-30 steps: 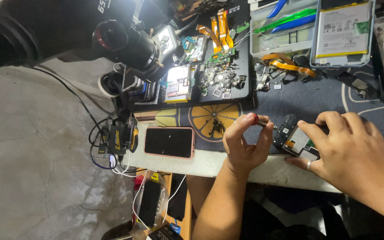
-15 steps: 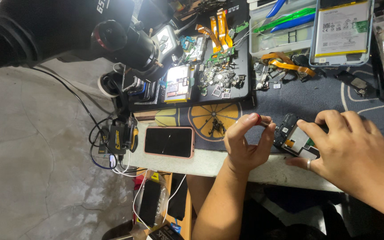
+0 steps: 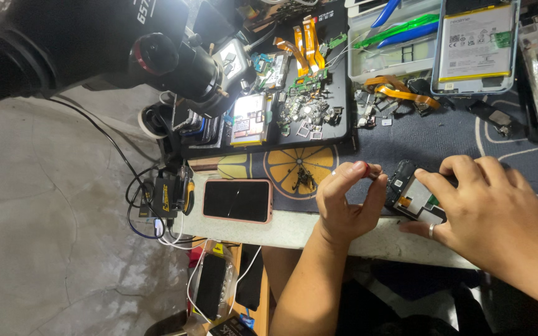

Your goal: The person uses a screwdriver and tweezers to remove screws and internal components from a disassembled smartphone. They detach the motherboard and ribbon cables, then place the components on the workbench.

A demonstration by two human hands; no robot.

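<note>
1. My left hand (image 3: pixel 344 205) pinches a thin tool (image 3: pixel 368 171) with a red tip between thumb and forefinger; the other fingers curl loosely. The tip sits at the corner of the opened phone (image 3: pixel 415 196).
2. My right hand (image 3: pixel 487 211) lies flat on the phone, fingers spread, pressing it to the mat (image 3: pixel 443 143). It grips nothing; a ring shows on one finger.
3. The phone lies near the table's front edge (image 3: pixel 294 227), between my hands, its back off and its board and shield bare.
4. Risk, as I judge it: the tool is slim and held only by fingertips, so it could slip off the corner and gouge the board or nick a flex.
5. Risk: the phone sits close to the edge; an uneven push could slide it off.
6. Risk: any small screw freed here could roll into the clutter of parts on the dark tray (image 3: pixel 294 112) and be lost.
7. Textures: the mat is soft woven cloth with an orange-slice print; the pink-cased phone (image 3: pixel 238 200) has a glossy black glass face; the orange flex ribbons (image 3: pixel 303 40) are thin and bendy; the microscope (image 3: pixel 175 59) is matte black with a hard barrel.
</note>
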